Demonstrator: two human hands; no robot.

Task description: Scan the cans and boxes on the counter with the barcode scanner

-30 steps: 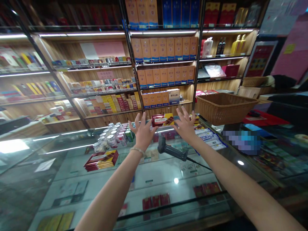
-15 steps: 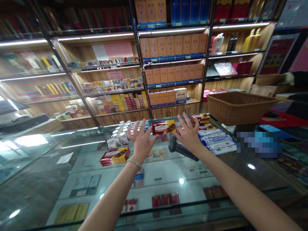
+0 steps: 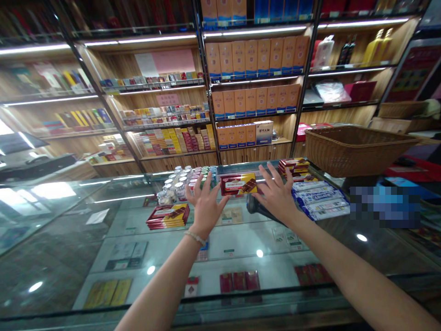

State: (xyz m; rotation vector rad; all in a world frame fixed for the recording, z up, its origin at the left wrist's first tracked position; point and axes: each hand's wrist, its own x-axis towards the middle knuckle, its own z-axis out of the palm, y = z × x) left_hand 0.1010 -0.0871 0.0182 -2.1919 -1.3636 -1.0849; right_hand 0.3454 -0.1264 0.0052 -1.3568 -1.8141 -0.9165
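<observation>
A red and yellow chocolate pack point(image 3: 239, 184), its printed front facing me, is between my two hands above the glass counter. My left hand point(image 3: 206, 202) grips its left end between thumb and index finger, the other fingers spread upward. At the opposite end, my right hand point(image 3: 277, 195) pinches the pack the same way, its remaining fingers raised. A dark handheld scanner point(image 3: 257, 207) lies below the pack, partly hidden by my right hand. Left of my left hand sits a stack of similar packs point(image 3: 168, 216).
Small lidded jars point(image 3: 177, 184) stand behind the left stack. More chocolate packs point(image 3: 292, 168) and blue-white packets point(image 3: 319, 198) lie to the right. A wicker basket point(image 3: 358, 149) stands at the far right. Stocked shelves point(image 3: 257, 80) line the wall behind the glass counter point(image 3: 213, 266).
The view has shifted slightly, so most of the scene sits a little further right. Both hands keep their places at the ends of the chocolate pack.
</observation>
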